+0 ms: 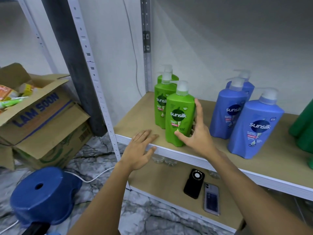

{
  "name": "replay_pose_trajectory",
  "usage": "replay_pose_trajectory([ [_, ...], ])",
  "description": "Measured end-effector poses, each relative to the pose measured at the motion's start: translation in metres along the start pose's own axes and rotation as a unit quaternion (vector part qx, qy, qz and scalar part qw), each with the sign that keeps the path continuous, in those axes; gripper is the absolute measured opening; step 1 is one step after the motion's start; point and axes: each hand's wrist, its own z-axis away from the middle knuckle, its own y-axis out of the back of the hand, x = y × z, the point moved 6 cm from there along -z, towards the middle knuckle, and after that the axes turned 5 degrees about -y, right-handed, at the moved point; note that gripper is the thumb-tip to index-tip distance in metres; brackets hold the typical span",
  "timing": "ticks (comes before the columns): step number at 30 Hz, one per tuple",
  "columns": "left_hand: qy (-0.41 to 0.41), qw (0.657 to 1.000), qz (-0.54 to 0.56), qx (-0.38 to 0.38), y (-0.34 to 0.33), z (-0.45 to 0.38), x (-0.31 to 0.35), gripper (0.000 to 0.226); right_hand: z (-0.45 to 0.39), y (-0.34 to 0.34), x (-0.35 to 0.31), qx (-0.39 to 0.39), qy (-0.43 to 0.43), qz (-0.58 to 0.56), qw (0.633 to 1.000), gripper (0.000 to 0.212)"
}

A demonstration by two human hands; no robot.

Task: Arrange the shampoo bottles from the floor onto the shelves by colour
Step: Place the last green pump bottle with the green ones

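Left hand: the left hand lay flat, fingers straight, on the front edge of the upper shelf, its grip released and holding nothing.
Right hand: the right hand was spread beside the front green bottle, fingers straight along its right side and thumb at its lower front; grip released, and whether skin touched plastic could not be told.
Green bottles: three green pump bottles stood upright in a line at the shelf's left end, the front one nearest the edge, the rear one mostly hidden.
Blue bottles: three blue pump bottles stood upright to the right, well apart from the green; the nearest stood by the edge.
Dark green object: a dark green shape was cut off at the right border.
Lower shelf: two phones lay flat there.
Floor: a blue stool and an open cardboard box stood at the left.
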Motion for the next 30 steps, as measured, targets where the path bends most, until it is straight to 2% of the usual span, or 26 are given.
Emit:
replay_pose_trajectory([
  [9,0.025,0.999,0.030,0.025,0.005,0.004,-0.005,0.063,-0.012,-0.023,-0.005,0.004,0.037,0.026,0.999,0.121],
  [25,0.065,0.995,0.067,0.043,0.009,0.007,-0.006,0.069,-0.017,-0.048,-0.003,-0.004,0.004,-0.014,1.000,0.121],
  [30,0.081,0.992,0.085,0.050,0.015,0.009,0.005,0.068,-0.009,-0.041,-0.008,-0.005,-0.006,-0.015,1.000,0.111],
])
